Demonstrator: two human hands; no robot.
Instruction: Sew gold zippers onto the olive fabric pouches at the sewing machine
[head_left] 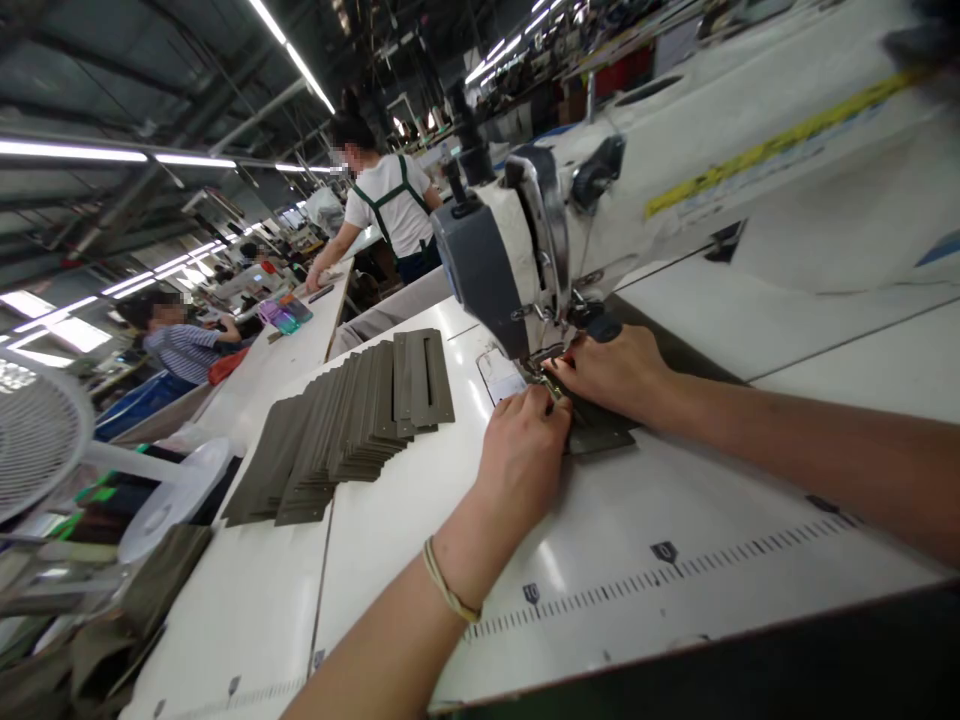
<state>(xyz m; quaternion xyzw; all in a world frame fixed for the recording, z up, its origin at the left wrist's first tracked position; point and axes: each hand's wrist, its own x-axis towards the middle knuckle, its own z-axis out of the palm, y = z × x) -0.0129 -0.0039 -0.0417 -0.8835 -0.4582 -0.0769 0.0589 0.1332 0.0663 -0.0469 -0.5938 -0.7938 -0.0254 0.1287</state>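
A white sewing machine [525, 230] stands on the white table [615, 540]. Under its needle lies a small olive-green fabric piece [600, 428]. My left hand [525, 450] is curled, its fingertips pinching the near edge of that piece just in front of the presser foot. My right hand [615, 370] lies flat on the piece's far side, pressing it down beside the needle. Part of the piece is hidden under both hands.
A fanned row of several olive-green fabric pieces [352, 420] lies on the table to the left. A white fan [45, 430] stands at the far left. More green fabric [161, 570] hangs off the left edge. Two other people [390, 205] work at benches behind.
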